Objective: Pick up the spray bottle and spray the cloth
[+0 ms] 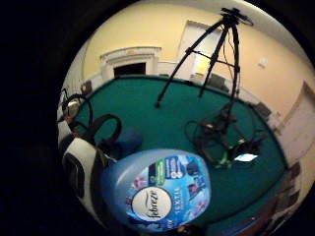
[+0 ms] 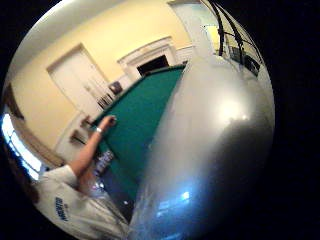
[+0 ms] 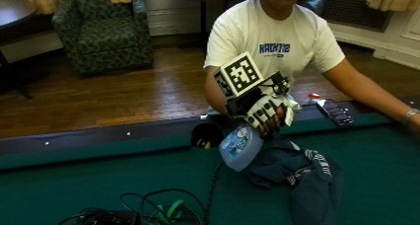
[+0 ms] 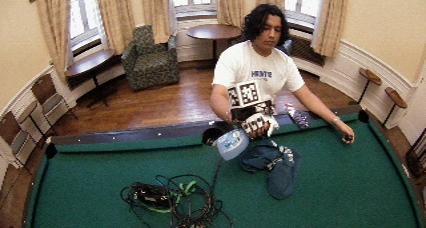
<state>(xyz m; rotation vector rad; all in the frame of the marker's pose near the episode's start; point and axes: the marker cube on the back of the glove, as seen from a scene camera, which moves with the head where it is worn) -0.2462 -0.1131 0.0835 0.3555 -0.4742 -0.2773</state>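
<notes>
Febreze spray bottle hangs above the green desk, gripped at its neck by the gloved right hand, whose fingers curl round the top so the pale blue body tilts down and toward the left of the scene. It is lifted off the felt, just left of and slightly above the cloth, a dark blue garment with a striped edge lying crumpled on the desk in front of the person. In the little finger side palm view the bottle's label fills the space close under the palm, with the felt, a tripod and a tangle of cables beyond. The bare hand rests on the desk well off to the right, away from the work.

Judging from this, the pick-up looks done and the spraying is the step in hand. To do it well, the nozzle, which I cannot make out under the fingers, should be turned to face the cloth rather than the open felt, with the bottle brought more upright so the feed tube stays in liquid. One finger needs to find the trigger while the others keep the neck steady
</notes>
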